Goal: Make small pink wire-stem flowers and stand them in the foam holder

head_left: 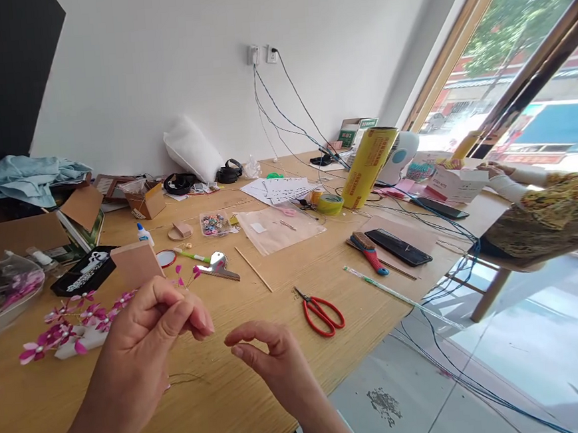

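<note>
Just right of the pink bead flowers (72,323) on the table (262,379), the left hand (144,348) pinches a thin wire (184,378), its grip clamped. The right hand (275,361) has its grip apart, seemingly mid-threading; next calls for catching the wire's free end.

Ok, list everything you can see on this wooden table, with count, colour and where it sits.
Red-handled metal scissors: one, red, front centre.
Pink bead flower sprigs: a cluster, pink, front left.
Yellow cling-film roll: one, yellow, back right, tilted.
Yellow tape roll: one, beside the film roll.
Red-handled brush: one, right of centre.
Black flat case: one, beside the brush.
Thin wooden stick: one, centre.
Another person's sleeve: patterned, far right.
Left hand: fingertips pinched together.
Right hand: fingers curled, apart.
</note>
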Demonstrator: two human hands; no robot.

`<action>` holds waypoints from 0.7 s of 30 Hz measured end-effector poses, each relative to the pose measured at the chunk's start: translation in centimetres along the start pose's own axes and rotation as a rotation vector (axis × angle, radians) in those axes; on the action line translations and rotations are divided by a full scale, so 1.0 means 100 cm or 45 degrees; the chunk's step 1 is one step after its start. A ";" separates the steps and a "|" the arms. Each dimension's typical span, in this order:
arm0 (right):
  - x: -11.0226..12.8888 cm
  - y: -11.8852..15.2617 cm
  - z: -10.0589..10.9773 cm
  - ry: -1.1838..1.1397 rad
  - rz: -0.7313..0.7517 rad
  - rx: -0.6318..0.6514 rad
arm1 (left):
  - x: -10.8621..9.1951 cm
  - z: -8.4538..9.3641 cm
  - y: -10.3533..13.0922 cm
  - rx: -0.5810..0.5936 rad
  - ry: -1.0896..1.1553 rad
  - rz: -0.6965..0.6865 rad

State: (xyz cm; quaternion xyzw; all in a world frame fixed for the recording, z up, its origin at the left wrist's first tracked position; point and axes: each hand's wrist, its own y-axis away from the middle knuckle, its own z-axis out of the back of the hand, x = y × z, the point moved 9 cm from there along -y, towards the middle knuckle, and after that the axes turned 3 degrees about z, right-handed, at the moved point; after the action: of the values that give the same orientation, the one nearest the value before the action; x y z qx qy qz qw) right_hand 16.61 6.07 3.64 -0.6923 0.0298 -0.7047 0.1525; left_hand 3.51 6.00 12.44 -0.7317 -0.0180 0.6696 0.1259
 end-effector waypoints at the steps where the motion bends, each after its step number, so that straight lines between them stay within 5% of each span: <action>1: -0.006 0.000 -0.001 -0.054 -0.034 0.000 | 0.000 0.002 0.000 -0.020 0.010 0.003; 5: -0.026 0.000 -0.003 -0.276 -0.105 0.020 | -0.004 0.012 0.000 -0.089 0.001 -0.025; 12: -0.008 -0.003 0.007 -0.045 0.127 -0.121 | -0.002 0.017 -0.002 -0.114 0.006 -0.009; 17: -0.017 -0.002 -0.018 -0.122 -0.033 0.057 | 0.002 0.017 -0.001 -0.104 0.021 0.015; 21: -0.031 0.001 -0.024 -0.178 -0.146 0.041 | 0.004 0.023 0.001 -0.148 0.027 0.005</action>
State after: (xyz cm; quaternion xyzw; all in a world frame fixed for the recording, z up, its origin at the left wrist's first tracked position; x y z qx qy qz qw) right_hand 14.25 6.32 0.55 -0.7378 -0.0321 -0.6627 0.1246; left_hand 1.29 6.39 11.89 -0.7448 -0.0541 0.6600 0.0821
